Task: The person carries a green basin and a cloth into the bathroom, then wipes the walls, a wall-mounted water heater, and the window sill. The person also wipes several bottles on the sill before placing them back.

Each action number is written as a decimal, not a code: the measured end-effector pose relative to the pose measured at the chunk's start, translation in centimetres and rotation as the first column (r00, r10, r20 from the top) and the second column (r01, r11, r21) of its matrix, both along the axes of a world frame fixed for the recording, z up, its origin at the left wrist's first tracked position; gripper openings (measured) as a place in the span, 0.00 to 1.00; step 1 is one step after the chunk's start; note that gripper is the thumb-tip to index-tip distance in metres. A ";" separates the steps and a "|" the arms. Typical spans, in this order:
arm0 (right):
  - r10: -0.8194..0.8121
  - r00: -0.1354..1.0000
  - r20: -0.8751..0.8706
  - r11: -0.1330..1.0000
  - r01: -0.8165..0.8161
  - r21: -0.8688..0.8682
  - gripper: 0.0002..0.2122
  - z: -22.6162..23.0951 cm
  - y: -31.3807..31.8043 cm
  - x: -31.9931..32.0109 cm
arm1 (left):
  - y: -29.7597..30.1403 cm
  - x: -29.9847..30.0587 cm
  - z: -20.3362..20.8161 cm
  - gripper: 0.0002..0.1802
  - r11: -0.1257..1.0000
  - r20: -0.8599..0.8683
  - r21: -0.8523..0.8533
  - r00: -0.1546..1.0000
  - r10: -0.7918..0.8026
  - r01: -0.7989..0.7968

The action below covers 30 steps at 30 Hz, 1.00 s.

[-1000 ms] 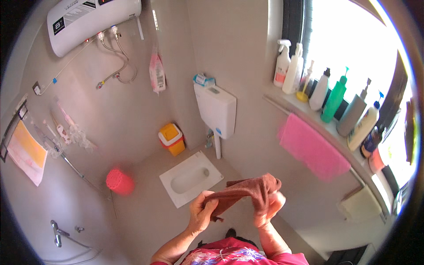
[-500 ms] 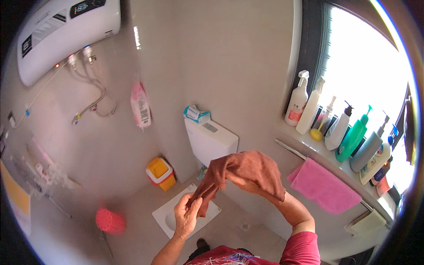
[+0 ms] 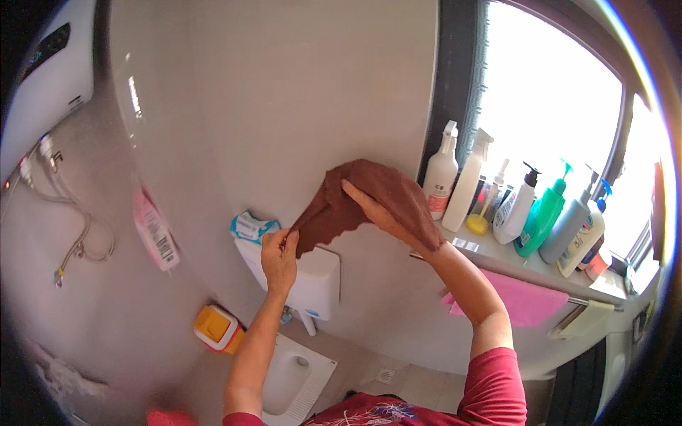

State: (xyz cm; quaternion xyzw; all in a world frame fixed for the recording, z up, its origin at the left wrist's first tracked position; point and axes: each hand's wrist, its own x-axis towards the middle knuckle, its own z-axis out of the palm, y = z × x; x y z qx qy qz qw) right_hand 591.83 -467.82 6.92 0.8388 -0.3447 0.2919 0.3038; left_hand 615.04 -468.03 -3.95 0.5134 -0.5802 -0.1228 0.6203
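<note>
A brown cloth (image 3: 388, 183) is held up in front of me, spread between my two hands. My left hand (image 3: 278, 261) is closed, pinching the cloth's lower left corner. My right hand (image 3: 375, 208) is partly covered by the cloth, which drapes over its back and down to the wrist. One finger or the thumb shows along the cloth's near side; the other fingers are hidden. Behind the cloth stands a white toilet cistern (image 3: 317, 282) with a blue-and-white wipes packet (image 3: 253, 227) on top.
Several bottles, including a green pump bottle (image 3: 541, 220), line the window sill on the right. Below, a pink towel (image 3: 515, 298) hangs on a rail. On the floor are a squat toilet (image 3: 288, 373) and a yellow-and-white bin (image 3: 217, 328). A water heater (image 3: 53, 92) hangs at upper left.
Both hands have risen with the cloth, which is now stretched wider between them. My view has turned to the right, so the window and cistern sit further left.
</note>
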 end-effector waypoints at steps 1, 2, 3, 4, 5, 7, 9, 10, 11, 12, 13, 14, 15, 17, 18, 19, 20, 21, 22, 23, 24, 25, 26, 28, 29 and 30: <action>-0.010 1.000 -0.017 1.000 0.009 -0.014 0.32 0.7 -0.4 -1.1 | -1.4 -0.7 0.6 0.13 1.000 0.010 -0.008 1.000 -0.003 0.003; -0.018 1.000 0.022 1.000 0.018 0.006 0.32 0.7 -1.9 -1.5 | -2.8 -1.2 1.1 0.13 1.000 0.021 -0.017 1.000 -0.002 0.002; -0.027 0.998 0.059 0.999 0.025 0.033 0.31 0.0 -4.1 -1.8 | -4.2 -1.9 1.0 0.13 1.000 0.031 -0.019 1.000 0.000 0.001; -0.014 0.995 0.095 0.998 0.008 0.056 0.30 0.0 -5.4 -1.0 | -5.5 -1.9 0.9 0.13 0.999 0.010 -0.054 1.000 0.001 -0.001; -0.013 0.995 0.098 0.999 0.009 0.038 0.27 0.1 -5.8 -0.5 | -7.0 -2.0 0.5 0.12 0.996 -0.010 -0.089 1.000 0.005 -0.006; -0.044 0.995 0.085 0.999 0.043 0.008 0.20 0.7 -5.3 -0.2 | -8.0 -3.5 1.1 0.11 0.996 -0.134 0.010 0.988 -0.081 0.083; -0.019 0.952 0.307 0.974 -0.052 0.221 0.20 -2.7 -7.6 -1.4 | -7.3 -5.5 2.9 0.11 0.929 -0.341 0.235 0.919 -0.197 0.286; -0.060 0.979 0.195 0.982 0.023 0.189 0.20 -3.0 -7.6 -1.1 | -7.9 -5.8 2.6 0.12 0.956 -0.395 0.137 0.899 -0.188 0.261; -0.101 0.992 0.079 0.986 0.090 0.141 0.21 -3.1 -7.6 -0.9 | -8.6 -6.2 1.7 0.13 0.972 -0.448 0.040 0.874 -0.188 0.230; -0.066 0.996 0.061 0.991 0.058 0.122 0.21 -2.3 -7.7 -0.2 | -9.0 -5.9 1.3 0.14 0.982 -0.488 -0.060 0.853 -0.185 0.179; -0.048 0.998 0.037 0.993 0.043 0.106 0.21 -1.8 -8.0 0.1 | -9.3 -6.0 1.0 0.19 0.970 -0.410 -0.161 0.882 -0.232 0.180; -0.031 0.999 0.012 0.995 0.030 0.090 0.21 -1.2 -8.3 0.5 | -9.9 -6.3 1.1 0.20 0.954 -0.194 -0.255 0.957 -0.213 0.161; -0.057 0.998 0.038 0.998 0.057 0.014 0.22 -0.1 -8.6 0.9 | -9.8 -6.8 1.8 0.21 0.925 0.027 -0.342 0.985 -0.168 0.167; -0.118 0.990 0.074 0.983 0.127 -0.132 0.23 3.6 -9.8 1.0 | -9.4 -8.6 3.9 0.25 0.886 0.272 -0.398 0.953 -0.132 0.236; -0.121 0.983 0.135 0.983 0.138 -0.119 0.24 6.0 -10.3 1.2 | -10.0 -9.1 5.9 0.29 0.887 0.311 -0.374 0.938 -0.155 0.271; -0.116 0.976 0.185 0.980 0.143 -0.138 0.24 8.2 -10.6 1.3 | -11.1 -9.6 7.7 0.31 0.906 0.329 -0.358 0.939 -0.105 0.227; -0.093 0.966 0.240 0.978 0.135 -0.162 0.25 9.8 -10.8 1.9 | -12.4 -9.6 9.6 0.33 0.923 0.353 -0.345 0.935 -0.039 0.169; -0.131 0.966 0.224 0.959 0.180 -0.217 0.24 10.7 -10.9 2.8 | -13.5 -9.2 10.7 0.35 0.937 0.381 -0.334 0.924 0.035 0.102; -0.168 0.963 0.211 0.936 0.223 -0.272 0.24 11.4 -11.1 3.7 | -14.2 -8.5 10.9 0.37 0.934 0.416 -0.350 0.905 0.086 0.072; -0.204 0.958 0.202 0.909 0.262 -0.326 0.24 11.9 -11.5 4.7 | -14.9 -7.6 11.1 0.39 0.929 0.449 -0.367 0.883 0.138 0.041; -0.240 0.951 0.196 0.903 0.293 -0.313 0.24 11.6 -12.0 5.2 | -15.5 -7.3 10.7 0.41 0.927 0.476 -0.373 0.863 0.171 0.022; -0.274 0.942 0.191 0.898 0.322 -0.300 0.24 11.0 -12.3 5.8 | -15.9 -6.9 9.9 0.43 0.936 0.473 -0.347 0.872 0.127 0.052; -0.305 0.934 0.187 0.892 0.349 -0.288 0.23 10.2 -12.5 6.3 | -16.1 -6.3 8.5 0.45 0.944 0.470 -0.320 0.879 0.085 0.080; -0.210 0.965 0.157 0.955 0.237 -0.178 0.25 6.5 -14.1 7.0 | -15.9 -5.2 5.5 0.48 0.965 0.487 -0.239 0.873 0.025 0.106; -0.160 0.977 0.142 0.976 0.178 -0.122 0.26 4.6 -14.5 7.5 | -15.4 -4.5 4.0 0.49 0.977 0.503 -0.188 0.864 0.005 0.104; -0.074 0.991 0.113 0.992 0.085 -0.092 0.25 2.9 -14.5 7.5 | -14.9 -4.2 2.2 0.49 0.986 0.516 -0.130 0.856 -0.025 0.107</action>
